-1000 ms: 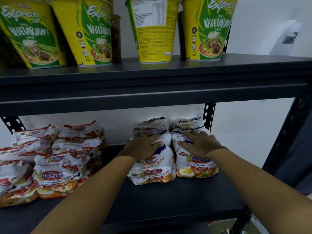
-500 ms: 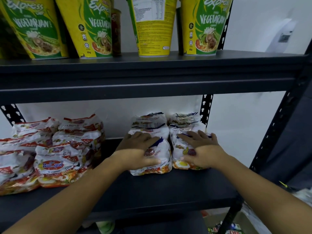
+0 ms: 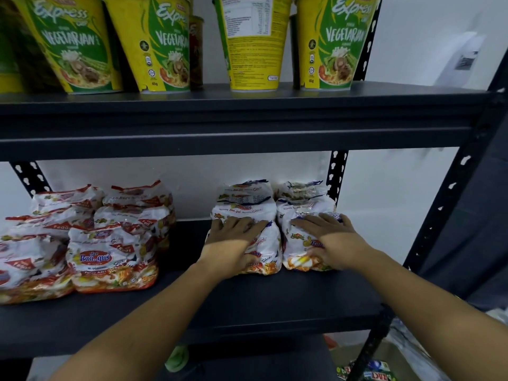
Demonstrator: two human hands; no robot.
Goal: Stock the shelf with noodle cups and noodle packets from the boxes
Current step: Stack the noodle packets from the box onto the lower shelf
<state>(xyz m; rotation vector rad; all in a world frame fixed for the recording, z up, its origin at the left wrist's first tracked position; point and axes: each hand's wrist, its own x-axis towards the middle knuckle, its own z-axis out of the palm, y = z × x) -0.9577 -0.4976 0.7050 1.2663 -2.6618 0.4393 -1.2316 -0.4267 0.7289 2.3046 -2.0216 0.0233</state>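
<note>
The dark lower shelf (image 3: 261,301) holds blue-trimmed noodle packets (image 3: 270,243) at three o'clock of the red-trimmed packets (image 3: 110,257). Left hand (image 3: 233,243) and right hand (image 3: 334,240) press flat on the blue ones, fingers straight, grasping nothing.

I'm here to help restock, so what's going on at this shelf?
A person's left hand presses flat on the left packet, and the right hand presses flat on the right packet. The two packets sit side by side on the lower shelf. Red-trimmed packets lie further left, and noodle cups line the upper shelf.
</note>
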